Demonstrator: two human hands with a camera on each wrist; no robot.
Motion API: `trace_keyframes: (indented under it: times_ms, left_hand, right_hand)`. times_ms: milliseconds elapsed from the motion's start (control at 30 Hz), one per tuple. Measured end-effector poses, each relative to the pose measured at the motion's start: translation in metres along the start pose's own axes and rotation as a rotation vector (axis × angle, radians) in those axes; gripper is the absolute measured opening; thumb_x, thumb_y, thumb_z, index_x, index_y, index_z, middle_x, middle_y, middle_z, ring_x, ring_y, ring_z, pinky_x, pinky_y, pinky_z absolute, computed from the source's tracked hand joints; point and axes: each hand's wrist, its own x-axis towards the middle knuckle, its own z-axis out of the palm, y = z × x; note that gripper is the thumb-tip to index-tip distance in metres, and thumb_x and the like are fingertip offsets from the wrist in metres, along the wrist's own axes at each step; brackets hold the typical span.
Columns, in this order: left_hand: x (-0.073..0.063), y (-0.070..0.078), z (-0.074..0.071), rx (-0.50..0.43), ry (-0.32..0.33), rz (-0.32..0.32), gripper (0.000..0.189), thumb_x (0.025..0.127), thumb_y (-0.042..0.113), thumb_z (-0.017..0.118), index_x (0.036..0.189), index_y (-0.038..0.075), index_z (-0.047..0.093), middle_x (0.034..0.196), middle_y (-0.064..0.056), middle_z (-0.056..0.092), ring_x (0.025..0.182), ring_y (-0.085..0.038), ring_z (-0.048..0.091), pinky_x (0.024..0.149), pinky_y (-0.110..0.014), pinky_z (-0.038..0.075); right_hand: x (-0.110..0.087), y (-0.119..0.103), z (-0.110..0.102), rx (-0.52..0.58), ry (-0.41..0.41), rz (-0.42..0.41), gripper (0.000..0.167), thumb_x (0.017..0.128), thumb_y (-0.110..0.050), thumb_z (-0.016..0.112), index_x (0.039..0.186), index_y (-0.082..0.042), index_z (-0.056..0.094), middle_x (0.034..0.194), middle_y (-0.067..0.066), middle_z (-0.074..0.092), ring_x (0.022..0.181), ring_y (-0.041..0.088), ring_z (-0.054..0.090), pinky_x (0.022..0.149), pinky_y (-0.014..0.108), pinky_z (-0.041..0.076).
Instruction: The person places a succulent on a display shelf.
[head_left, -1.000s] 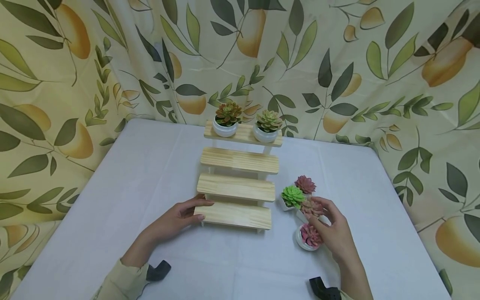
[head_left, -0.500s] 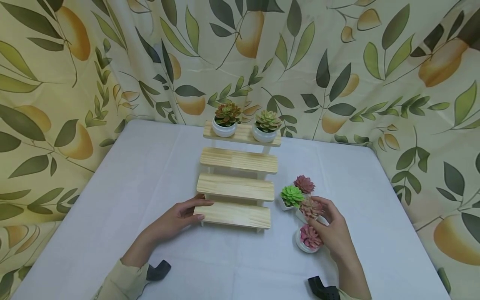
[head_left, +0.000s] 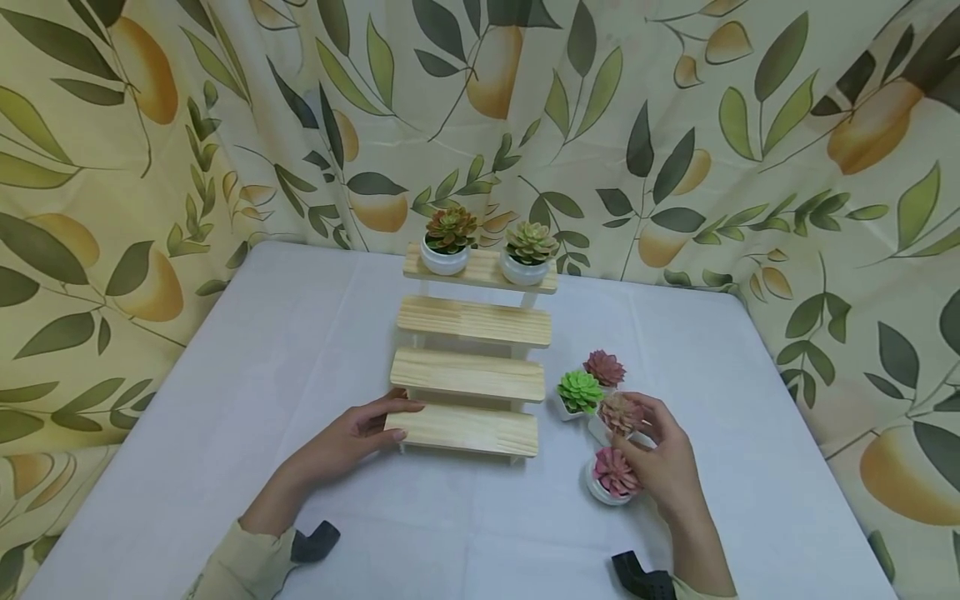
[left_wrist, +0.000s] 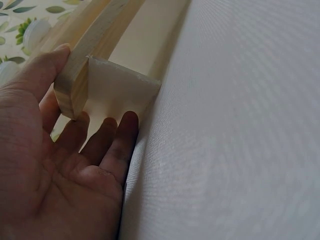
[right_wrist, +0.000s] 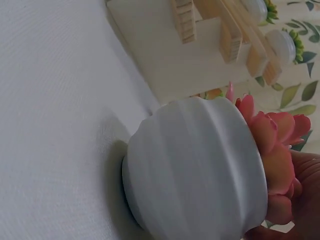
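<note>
A tiered wooden plant stand point(head_left: 468, 375) stands mid-table. My left hand point(head_left: 356, 433) holds the left end of its lowest shelf point(left_wrist: 75, 90); in the left wrist view the thumb is on top and the fingers lie below, near the white side support point(left_wrist: 117, 87). My right hand point(head_left: 660, 454) has thumb and fingers around a dusty-pink artificial succulent point(head_left: 621, 414) in a white pot, mostly hidden. Just in front is a brighter pink succulent point(head_left: 617, 472) in a ribbed round white pot point(right_wrist: 195, 165), which fills much of the right wrist view.
A bright green succulent point(head_left: 580, 391) and a dark pink one point(head_left: 604, 367) stand right behind, close together. On the top shelf are an orange-green succulent point(head_left: 450, 231) and a pale green one point(head_left: 531, 242). A leaf-and-fruit patterned curtain point(head_left: 480, 100) backs the white-covered table point(head_left: 300, 333).
The whole head view has shifted slightly. Both hands keep their places on the shelf and at the dusty-pink succulent.
</note>
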Motion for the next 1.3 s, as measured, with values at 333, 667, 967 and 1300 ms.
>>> trace_keyframes:
  times_ms: [333,667,967,1300]
  left_hand:
    - [0.000,0.001,0.000,0.002,0.007,-0.025,0.040,0.103,0.027,0.068,0.142,0.030,0.064,0.167,0.000,0.030,0.156,-0.022,0.011,0.114,-0.021,0.026]
    - [0.000,0.002,-0.002,0.007,0.000,-0.033,0.040,0.104,0.028,0.067,0.143,0.032,0.063,0.167,0.002,0.027,0.156,-0.020,0.011,0.117,-0.028,0.023]
    - [0.000,-0.001,-0.003,0.010,-0.006,-0.021,0.040,0.103,0.027,0.067,0.143,0.031,0.063,0.167,0.001,0.028,0.156,-0.021,0.010,0.117,-0.027,0.022]
    - [0.001,-0.001,-0.002,0.003,-0.005,-0.019,0.040,0.104,0.026,0.066,0.144,0.030,0.063,0.167,-0.001,0.028,0.156,-0.023,0.009,0.117,-0.029,0.023]
  right_hand:
    - [-0.001,-0.002,0.000,-0.033,0.171,-0.085,0.064,0.088,0.000,0.080,0.146,-0.017,0.056,0.118,0.004,0.062,0.116,0.015,0.058,0.086,0.018,0.051]
    - [-0.001,-0.006,0.004,0.078,0.266,-0.232,0.066,0.085,0.008,0.080,0.144,-0.011,0.058,0.118,0.003,0.058,0.111,0.014,0.058,0.085,0.015,0.051]
    - [-0.005,-0.019,0.006,0.119,0.274,-0.297,0.066,0.084,0.018,0.075,0.144,0.001,0.054,0.120,0.006,0.057,0.111,0.014,0.056,0.085,0.014,0.049]
    - [-0.005,-0.027,0.006,0.201,0.174,-0.373,0.071,0.081,0.020,0.077,0.145,-0.001,0.054,0.132,0.010,0.057,0.114,0.017,0.056,0.092,0.018,0.049]
